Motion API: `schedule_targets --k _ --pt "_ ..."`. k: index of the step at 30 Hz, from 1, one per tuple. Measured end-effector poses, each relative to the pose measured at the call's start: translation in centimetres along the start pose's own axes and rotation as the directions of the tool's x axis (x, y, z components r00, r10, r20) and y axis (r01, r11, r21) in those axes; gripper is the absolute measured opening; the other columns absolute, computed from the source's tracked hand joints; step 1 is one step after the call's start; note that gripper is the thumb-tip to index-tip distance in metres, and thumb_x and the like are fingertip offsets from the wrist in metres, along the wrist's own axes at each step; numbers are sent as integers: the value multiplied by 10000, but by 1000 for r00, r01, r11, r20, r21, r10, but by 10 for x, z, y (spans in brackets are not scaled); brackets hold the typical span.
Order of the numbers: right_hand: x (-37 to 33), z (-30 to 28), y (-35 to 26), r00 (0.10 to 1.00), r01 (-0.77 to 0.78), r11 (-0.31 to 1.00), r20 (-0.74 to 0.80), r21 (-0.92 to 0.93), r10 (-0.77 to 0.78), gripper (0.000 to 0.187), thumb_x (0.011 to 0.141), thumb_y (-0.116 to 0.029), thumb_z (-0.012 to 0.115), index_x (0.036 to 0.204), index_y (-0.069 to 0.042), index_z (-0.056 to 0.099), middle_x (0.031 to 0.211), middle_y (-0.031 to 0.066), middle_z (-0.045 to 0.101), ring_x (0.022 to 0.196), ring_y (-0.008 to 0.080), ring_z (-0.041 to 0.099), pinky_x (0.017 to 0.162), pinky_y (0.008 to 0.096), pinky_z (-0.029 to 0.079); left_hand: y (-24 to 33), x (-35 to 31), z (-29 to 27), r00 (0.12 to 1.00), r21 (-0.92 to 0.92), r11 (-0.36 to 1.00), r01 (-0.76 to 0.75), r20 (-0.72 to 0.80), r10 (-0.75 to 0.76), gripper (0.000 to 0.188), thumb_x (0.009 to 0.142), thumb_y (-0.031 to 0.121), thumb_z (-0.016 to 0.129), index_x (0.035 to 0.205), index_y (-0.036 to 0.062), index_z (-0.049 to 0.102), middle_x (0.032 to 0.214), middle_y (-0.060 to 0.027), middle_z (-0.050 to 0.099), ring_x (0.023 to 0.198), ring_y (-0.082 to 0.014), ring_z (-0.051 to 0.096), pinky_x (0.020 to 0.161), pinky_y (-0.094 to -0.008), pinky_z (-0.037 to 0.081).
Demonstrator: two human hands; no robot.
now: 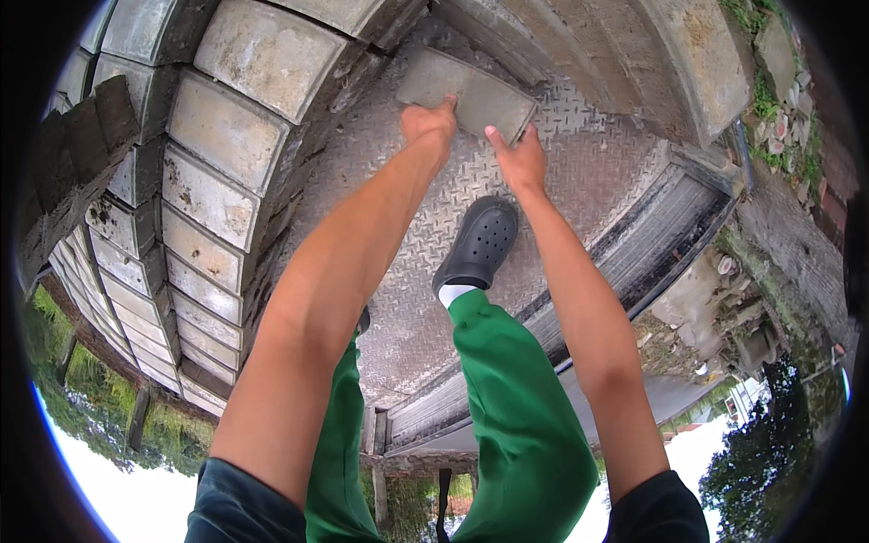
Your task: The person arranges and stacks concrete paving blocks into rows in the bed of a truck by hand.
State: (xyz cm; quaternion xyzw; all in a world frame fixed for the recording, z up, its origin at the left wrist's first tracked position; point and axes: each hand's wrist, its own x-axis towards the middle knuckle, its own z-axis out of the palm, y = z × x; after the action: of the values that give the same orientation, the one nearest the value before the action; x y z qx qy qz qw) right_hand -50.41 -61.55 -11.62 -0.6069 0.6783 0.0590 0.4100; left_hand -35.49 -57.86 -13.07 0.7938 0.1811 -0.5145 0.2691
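A flat grey concrete block [466, 89] lies slanted at the far end of a metal floor, between my two hands. My left hand [429, 124] grips its near long side, with a digit over the top face and the other fingers mostly hidden. Around the block's near right corner closes my right hand [520, 163], thumb on the near edge and fingers at the end. Whether the block's underside rests on the floor or is slightly raised, I cannot tell.
Stacked concrete blocks [226, 131] form a wall on the left. More long concrete pieces [625, 68] stand at the far right. Worn diamond-plate metal [416, 271] is underfoot, with my grey clog [480, 242] on it. A raised side edge [670, 217] runs along the right, with rubble beyond.
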Motion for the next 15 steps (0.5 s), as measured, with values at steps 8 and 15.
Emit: schedule_targets --k 8,15 --pt "-1 15 22 981 177 964 -116 198 -156 477 851 -314 746 1110 61 606 1018 260 694 988 409 668 851 436 505 -46 31 21 905 -202 885 -419 -171 389 619 761 323 837 1137 -122 626 923 -216 723 873 -291 705 821 -369 514" --pt "-1 4 25 948 289 956 -124 -37 -292 608 852 -443 729 1138 72 580 1062 294 647 1002 462 626 866 498 489 -37 27 8 913 -422 830 -365 12 407 357 888 131 734 1171 -44 606 1071 -95 693 924 -172 647 789 -324 517"
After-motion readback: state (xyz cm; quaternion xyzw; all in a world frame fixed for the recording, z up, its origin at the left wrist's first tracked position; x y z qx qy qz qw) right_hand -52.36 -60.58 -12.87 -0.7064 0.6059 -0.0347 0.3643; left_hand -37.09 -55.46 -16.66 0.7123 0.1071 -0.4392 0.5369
